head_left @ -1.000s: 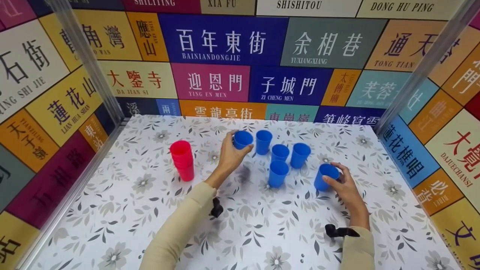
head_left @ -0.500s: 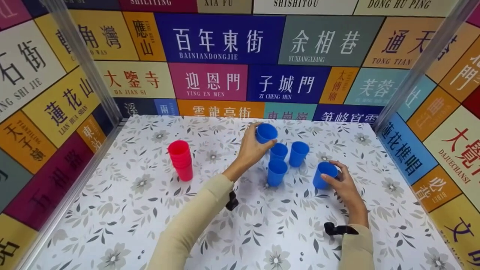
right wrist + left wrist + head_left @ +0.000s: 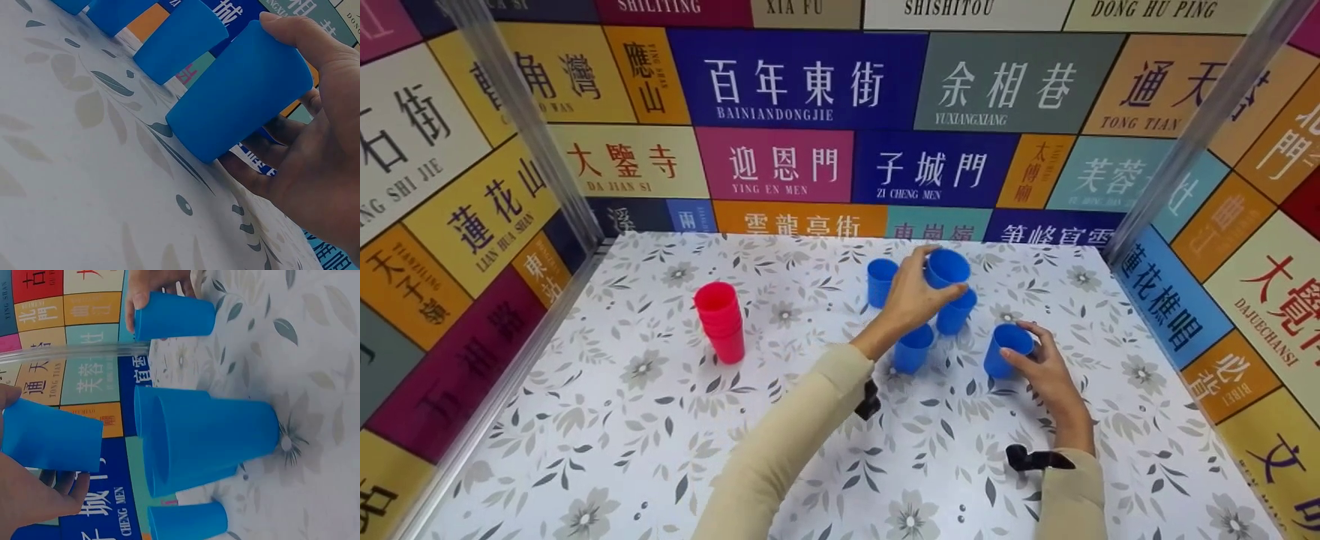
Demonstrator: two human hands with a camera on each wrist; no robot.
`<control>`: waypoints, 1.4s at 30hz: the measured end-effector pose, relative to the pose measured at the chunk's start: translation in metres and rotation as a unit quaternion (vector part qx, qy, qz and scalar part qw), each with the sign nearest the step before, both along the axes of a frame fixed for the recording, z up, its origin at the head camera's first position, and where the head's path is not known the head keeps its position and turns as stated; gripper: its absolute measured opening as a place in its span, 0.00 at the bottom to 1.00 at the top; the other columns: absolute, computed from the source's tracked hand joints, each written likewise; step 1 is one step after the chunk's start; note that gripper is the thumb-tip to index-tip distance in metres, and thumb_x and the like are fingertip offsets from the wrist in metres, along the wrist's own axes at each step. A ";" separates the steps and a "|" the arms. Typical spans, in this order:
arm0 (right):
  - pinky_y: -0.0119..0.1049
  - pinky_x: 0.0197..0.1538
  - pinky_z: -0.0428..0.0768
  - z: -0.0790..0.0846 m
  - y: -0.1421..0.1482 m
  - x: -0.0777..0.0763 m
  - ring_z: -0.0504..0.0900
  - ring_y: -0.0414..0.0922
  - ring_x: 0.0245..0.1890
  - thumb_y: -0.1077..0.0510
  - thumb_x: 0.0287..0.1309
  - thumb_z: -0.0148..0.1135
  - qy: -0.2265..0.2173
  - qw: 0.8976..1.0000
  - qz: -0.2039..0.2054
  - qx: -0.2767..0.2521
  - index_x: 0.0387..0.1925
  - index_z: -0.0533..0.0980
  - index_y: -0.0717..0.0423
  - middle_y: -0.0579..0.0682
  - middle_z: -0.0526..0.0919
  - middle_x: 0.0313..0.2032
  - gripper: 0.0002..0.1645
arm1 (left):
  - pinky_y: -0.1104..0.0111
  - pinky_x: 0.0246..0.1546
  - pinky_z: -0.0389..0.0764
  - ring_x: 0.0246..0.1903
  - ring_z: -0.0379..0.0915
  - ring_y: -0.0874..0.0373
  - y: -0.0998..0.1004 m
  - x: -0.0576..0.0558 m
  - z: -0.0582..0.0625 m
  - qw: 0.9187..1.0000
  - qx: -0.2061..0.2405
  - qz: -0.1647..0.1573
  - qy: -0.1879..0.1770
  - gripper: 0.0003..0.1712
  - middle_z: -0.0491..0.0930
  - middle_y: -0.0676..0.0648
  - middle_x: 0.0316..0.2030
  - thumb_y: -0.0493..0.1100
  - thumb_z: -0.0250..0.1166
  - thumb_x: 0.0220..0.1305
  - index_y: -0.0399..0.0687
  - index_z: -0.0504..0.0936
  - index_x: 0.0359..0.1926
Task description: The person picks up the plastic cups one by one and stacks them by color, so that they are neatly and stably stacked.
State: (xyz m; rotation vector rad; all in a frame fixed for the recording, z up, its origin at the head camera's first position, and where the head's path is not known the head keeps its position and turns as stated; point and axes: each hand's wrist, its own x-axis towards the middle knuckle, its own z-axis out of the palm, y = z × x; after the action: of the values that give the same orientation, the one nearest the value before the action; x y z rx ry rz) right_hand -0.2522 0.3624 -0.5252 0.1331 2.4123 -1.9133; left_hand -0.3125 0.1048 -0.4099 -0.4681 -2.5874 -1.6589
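On a white floral tabletop's [image 3: 585, 420] far side, the left hand [image 3: 916, 294] grips a tapered blue plastic cup [image 3: 949, 268], the right hand [image 3: 1050, 367] a matching cup [image 3: 999, 360].

The tabletop [image 3: 945, 450] is white, printed with grey flowers and leaves. With twelve at its far edge, a red cup stack [image 3: 721, 326] stands at ten o'clock. Upright blue cups [image 3: 912, 357] are grouped loosely between twelve and two; a separate blue cup [image 3: 996, 360] rests toward three.
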 end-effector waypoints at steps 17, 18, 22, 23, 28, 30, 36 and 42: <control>0.62 0.76 0.55 -0.001 0.001 0.000 0.55 0.63 0.77 0.48 0.66 0.64 -0.007 1.000 -0.002 -0.012 0.78 0.44 0.47 0.66 0.51 0.77 0.51 | 0.61 0.61 0.79 0.64 0.72 0.52 0.053 0.009 -0.002 0.998 -0.011 -0.044 -0.053 0.43 0.71 0.46 0.67 0.57 0.73 0.58 0.56 0.66 0.71; 0.63 0.76 0.54 -0.001 0.001 0.000 0.54 0.63 0.77 0.47 0.66 0.64 -0.010 1.000 -0.003 -0.010 0.78 0.44 0.46 0.65 0.50 0.78 0.51 | 0.61 0.61 0.78 0.64 0.72 0.52 0.055 0.010 -0.003 0.997 -0.006 -0.046 -0.058 0.43 0.71 0.46 0.68 0.57 0.73 0.58 0.56 0.66 0.71; 0.65 0.76 0.52 0.000 0.003 -0.002 0.51 0.63 0.78 0.45 0.65 0.64 -0.025 1.000 -0.006 0.003 0.78 0.44 0.44 0.63 0.48 0.79 0.52 | 0.62 0.62 0.78 0.65 0.72 0.53 0.066 0.012 -0.004 0.996 0.010 -0.056 -0.074 0.43 0.71 0.47 0.69 0.57 0.73 0.58 0.56 0.66 0.71; 0.65 0.76 0.52 0.000 0.003 -0.003 0.50 0.63 0.78 0.44 0.65 0.64 -0.028 1.000 -0.007 0.006 0.78 0.43 0.44 0.63 0.47 0.79 0.52 | 0.62 0.62 0.78 0.64 0.72 0.53 0.068 0.013 -0.005 0.995 0.011 -0.058 -0.077 0.43 0.71 0.47 0.68 0.57 0.73 0.58 0.57 0.66 0.71; 0.65 0.76 0.51 -0.002 0.005 -0.003 0.48 0.64 0.79 0.44 0.65 0.64 -0.031 0.999 -0.009 0.016 0.79 0.41 0.46 0.63 0.45 0.79 0.54 | 0.62 0.60 0.79 0.64 0.73 0.54 0.077 0.021 -0.008 0.994 0.006 -0.070 -0.080 0.43 0.72 0.47 0.67 0.58 0.73 0.58 0.59 0.66 0.71; 0.65 0.76 0.50 -0.002 0.005 -0.002 0.47 0.64 0.79 0.44 0.65 0.64 -0.032 0.999 -0.008 0.019 0.79 0.40 0.46 0.64 0.44 0.79 0.55 | 0.63 0.59 0.80 0.64 0.72 0.54 0.080 0.023 -0.010 0.994 0.001 -0.076 -0.078 0.43 0.72 0.47 0.67 0.58 0.73 0.58 0.59 0.66 0.71; 0.66 0.76 0.49 -0.002 0.005 0.000 0.44 0.65 0.79 0.44 0.65 0.64 -0.025 0.999 -0.009 0.025 0.80 0.36 0.44 0.64 0.41 0.79 0.58 | 0.67 0.57 0.79 0.62 0.73 0.57 0.087 0.028 -0.018 0.994 0.009 -0.088 -0.063 0.42 0.73 0.47 0.66 0.57 0.74 0.58 0.58 0.68 0.71; 0.63 0.78 0.46 -0.002 0.003 0.002 0.39 0.63 0.80 0.51 0.66 0.64 0.015 1.000 -0.005 0.013 0.80 0.38 0.48 0.61 0.40 0.80 0.56 | 0.70 0.56 0.78 0.60 0.73 0.58 0.092 0.032 -0.024 0.995 -0.008 -0.085 -0.053 0.42 0.75 0.46 0.63 0.55 0.74 0.57 0.56 0.69 0.70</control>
State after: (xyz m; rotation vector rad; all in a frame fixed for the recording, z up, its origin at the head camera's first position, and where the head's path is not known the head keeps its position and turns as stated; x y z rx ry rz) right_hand -0.2504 0.3658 -0.5272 0.1190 2.4613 -1.9007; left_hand -0.2809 0.1965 -0.4343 -0.6355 -2.7075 -1.7595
